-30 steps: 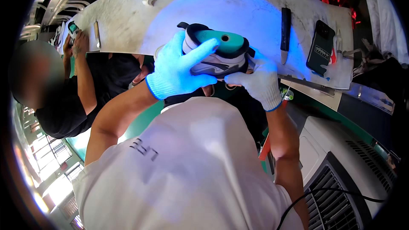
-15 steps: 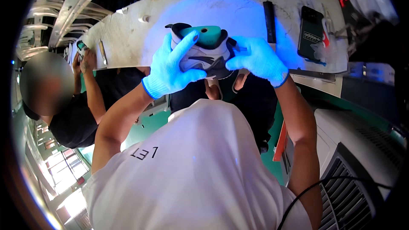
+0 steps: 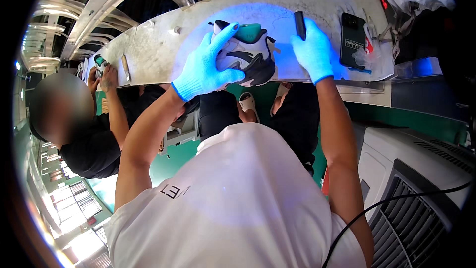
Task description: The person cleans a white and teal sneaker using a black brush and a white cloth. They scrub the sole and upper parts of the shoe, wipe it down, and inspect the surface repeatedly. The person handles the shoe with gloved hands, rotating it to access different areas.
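In my gloved left hand [image 3: 204, 67] is a white, grey and black sneaker [image 3: 255, 64], tilted with its side toward me. My left fingers and thumb are wrapped round its near left part. A teal piece [image 3: 249, 32] fills the sneaker's opening. My gloved right hand [image 3: 315, 52] is off the shoe and closed round the lower part of a black-handled tool [image 3: 299, 24] lying on the table. The tool's lower end is hidden under that hand. Both gloves glow blue under the light.
The pale worn table [image 3: 158, 44] curves across in front of me. A dark phone [image 3: 352, 39] lies right of my right hand, beside a crumpled clear plastic piece [image 3: 366, 59]. At left, another person's hands [image 3: 106, 77] hold a shoe near a slim tool [image 3: 125, 67].
My right hand has let go of the sneaker and moved right onto the black-handled tool. The sneaker, now in my left hand alone, has turned. The whole view has shifted slightly.
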Demonstrator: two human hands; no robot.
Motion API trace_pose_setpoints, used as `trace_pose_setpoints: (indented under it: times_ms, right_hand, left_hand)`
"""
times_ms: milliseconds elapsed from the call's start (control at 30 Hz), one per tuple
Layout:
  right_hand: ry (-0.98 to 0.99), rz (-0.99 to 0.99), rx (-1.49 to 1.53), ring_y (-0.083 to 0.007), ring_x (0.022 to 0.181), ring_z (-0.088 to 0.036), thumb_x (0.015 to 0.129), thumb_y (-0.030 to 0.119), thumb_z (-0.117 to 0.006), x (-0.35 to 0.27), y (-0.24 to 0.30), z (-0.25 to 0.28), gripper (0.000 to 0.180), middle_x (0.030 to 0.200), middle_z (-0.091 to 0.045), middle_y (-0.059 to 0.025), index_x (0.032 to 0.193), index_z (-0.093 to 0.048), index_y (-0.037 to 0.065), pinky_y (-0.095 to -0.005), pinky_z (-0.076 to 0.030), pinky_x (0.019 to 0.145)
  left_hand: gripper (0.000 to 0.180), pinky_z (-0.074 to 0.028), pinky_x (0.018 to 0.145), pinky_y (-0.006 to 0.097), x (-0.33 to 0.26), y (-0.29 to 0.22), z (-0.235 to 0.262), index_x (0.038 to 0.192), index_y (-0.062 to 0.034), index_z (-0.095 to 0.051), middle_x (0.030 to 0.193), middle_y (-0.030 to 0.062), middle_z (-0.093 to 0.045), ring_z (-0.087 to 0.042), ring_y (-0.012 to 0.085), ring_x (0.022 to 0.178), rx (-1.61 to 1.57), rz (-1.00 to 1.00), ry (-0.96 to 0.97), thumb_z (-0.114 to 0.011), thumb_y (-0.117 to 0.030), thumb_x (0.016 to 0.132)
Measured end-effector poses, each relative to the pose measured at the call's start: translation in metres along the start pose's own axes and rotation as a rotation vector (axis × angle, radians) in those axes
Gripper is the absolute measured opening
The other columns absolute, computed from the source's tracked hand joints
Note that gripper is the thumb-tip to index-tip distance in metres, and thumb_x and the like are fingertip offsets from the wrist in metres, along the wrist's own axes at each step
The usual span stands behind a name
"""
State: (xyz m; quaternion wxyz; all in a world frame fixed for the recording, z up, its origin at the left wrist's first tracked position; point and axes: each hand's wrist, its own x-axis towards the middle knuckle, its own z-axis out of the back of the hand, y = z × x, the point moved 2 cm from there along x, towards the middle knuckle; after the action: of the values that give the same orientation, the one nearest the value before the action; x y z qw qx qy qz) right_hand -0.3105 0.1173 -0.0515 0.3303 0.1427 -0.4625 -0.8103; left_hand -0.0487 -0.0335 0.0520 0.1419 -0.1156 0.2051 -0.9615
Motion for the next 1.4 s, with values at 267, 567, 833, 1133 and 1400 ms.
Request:
trace_pose_setpoints:
  times_ms: [267, 567, 833, 1133, 1400]
  right_hand:
    - [-0.051, -0.692, 1.179, -0.0140, 0.068, -0.060, 0.097, 0.026, -0.082, -0.069, 0.049, -0.037, 0.025, 0.076, -0.063, 0.0001, 0.085, -0.075, 0.006, -0.0326, -0.048, 0.067]
    - [0.023, -0.243, 0.489, -0.0227, 0.084, -0.075, 0.104, 0.011, -0.070, -0.077, 0.058, -0.034, 0.017, 0.095, -0.077, -0.0121, 0.111, -0.080, 0.000, -0.0347, -0.058, 0.078]
    - [-0.031, -0.348, 0.717, -0.0139, 0.078, -0.071, 0.105, 0.023, -0.075, -0.074, 0.027, -0.051, 0.029, 0.084, -0.071, -0.0059, 0.095, -0.075, -0.004, -0.0314, -0.057, 0.070]
    - [-0.419, -0.279, 0.782, -0.0133, 0.081, -0.070, 0.103, 0.012, -0.078, -0.103, 0.053, -0.065, 0.016, 0.096, -0.078, -0.0092, 0.106, -0.075, -0.003, -0.0299, -0.058, 0.076]
    - [-0.078, -0.353, 0.912, -0.0131, 0.088, -0.068, 0.103, 0.027, -0.079, -0.085, 0.039, -0.055, 0.032, 0.091, -0.077, -0.0059, 0.106, -0.079, -0.005, -0.0359, -0.058, 0.083]
  left_hand:
    - [0.115, -0.056, 0.107, 0.050, -0.017, -0.008, -0.006, 0.170, -0.0081, -0.046, 0.139, 0.0245, -0.068, -0.066, 0.0499, 0.126, -0.054, 0.052, -0.019, -0.101, -0.036, 0.074]
    - [0.094, -0.059, 0.090, 0.053, -0.037, -0.011, -0.026, 0.153, -0.0216, -0.067, 0.138, 0.0279, -0.068, -0.068, 0.0462, 0.112, -0.145, -0.102, -0.226, -0.103, -0.024, 0.066]
    - [0.100, -0.061, 0.092, 0.058, -0.035, -0.016, -0.024, 0.162, -0.0155, -0.052, 0.143, 0.0325, -0.064, -0.070, 0.0529, 0.118, 0.010, -0.076, -0.166, -0.103, -0.030, 0.077]
    - [0.074, -0.061, 0.091, 0.057, -0.053, -0.013, -0.050, 0.138, -0.0204, -0.072, 0.127, 0.0287, -0.072, -0.071, 0.0519, 0.111, 0.053, -0.200, -0.285, -0.103, -0.028, 0.072]
    - [0.126, -0.060, 0.104, 0.060, -0.032, 0.039, -0.030, 0.178, -0.0325, -0.030, 0.154, 0.0311, -0.059, -0.067, 0.0539, 0.130, 0.107, -0.477, -0.129, -0.104, -0.030, 0.077]
